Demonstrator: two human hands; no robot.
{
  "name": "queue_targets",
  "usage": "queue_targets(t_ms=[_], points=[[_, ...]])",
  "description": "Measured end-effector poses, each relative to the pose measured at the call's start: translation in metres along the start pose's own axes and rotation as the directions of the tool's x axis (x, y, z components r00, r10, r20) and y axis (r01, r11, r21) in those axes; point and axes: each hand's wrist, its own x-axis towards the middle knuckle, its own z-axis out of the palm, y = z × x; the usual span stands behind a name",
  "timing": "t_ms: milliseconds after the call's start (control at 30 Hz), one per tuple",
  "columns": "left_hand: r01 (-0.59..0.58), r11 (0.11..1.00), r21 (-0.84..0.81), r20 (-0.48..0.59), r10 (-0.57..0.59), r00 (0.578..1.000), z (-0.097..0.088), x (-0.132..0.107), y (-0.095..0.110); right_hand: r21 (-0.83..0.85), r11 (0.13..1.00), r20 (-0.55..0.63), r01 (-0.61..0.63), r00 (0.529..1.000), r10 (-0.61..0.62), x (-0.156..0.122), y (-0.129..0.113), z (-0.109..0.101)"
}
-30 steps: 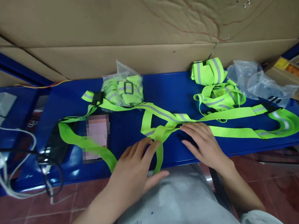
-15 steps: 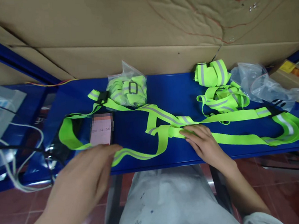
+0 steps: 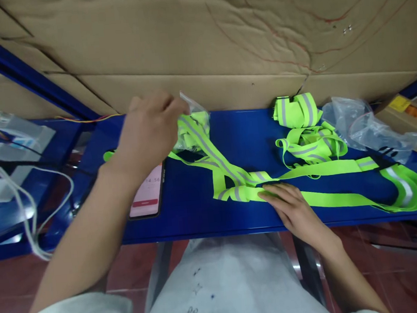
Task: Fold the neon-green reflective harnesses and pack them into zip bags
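Note:
My left hand (image 3: 151,127) is raised over the left part of the table, its fingers closed on a neon-yellow reflective strap (image 3: 215,151) with a grey stripe. From there the strap slants down to the right. My right hand (image 3: 287,200) is closed on the strap near the table's front edge, fingers together; the thumb is mostly hidden. To the right, the strap runs in two bands to a curved end loop (image 3: 410,185). A clear bag of folded strap (image 3: 200,123) stands partly behind my left hand. Below that hand lies a phone (image 3: 145,206), its upper part covered.
A rolled strap (image 3: 295,111) and a loose strap bundle (image 3: 311,145) lie at the back right. Beside them are clear plastic bags (image 3: 381,124) and a cardboard box (image 3: 412,114). White cables (image 3: 36,230) hang at the left. Cardboard (image 3: 147,45) backs the blue table (image 3: 195,211).
My left hand has moved up and away from me, lifting the strap's left portion off the table and phone. My right hand has stayed on the strap.

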Motion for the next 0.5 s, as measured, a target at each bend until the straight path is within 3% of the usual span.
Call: queue_targets(t_ms=[133,200,367,500], points=[[-0.196,0.980,-0.030,0.110,0.198,0.974,0.024,-0.002,0.017,-0.004,1.000,0.009,-0.026,1.000,0.026,-0.002,-0.002,-0.001],[-0.254,0.964,-0.075,0.083,0.260,0.962,0.028,-0.018,0.023,0.001,1.000,-0.002,-0.025,1.000,0.025,-0.001,-0.002,-0.001],[-0.306,0.913,-0.270,0.030,0.325,0.945,0.014,-0.076,0.040,0.042,0.999,-0.088,0.021,0.996,-0.017,0.005,-0.007,-0.008],[-0.250,0.866,-0.432,0.143,0.339,0.930,0.013,-0.116,0.062,0.060,0.998,-0.106,0.022,0.994,-0.016,0.025,-0.023,-0.010]])
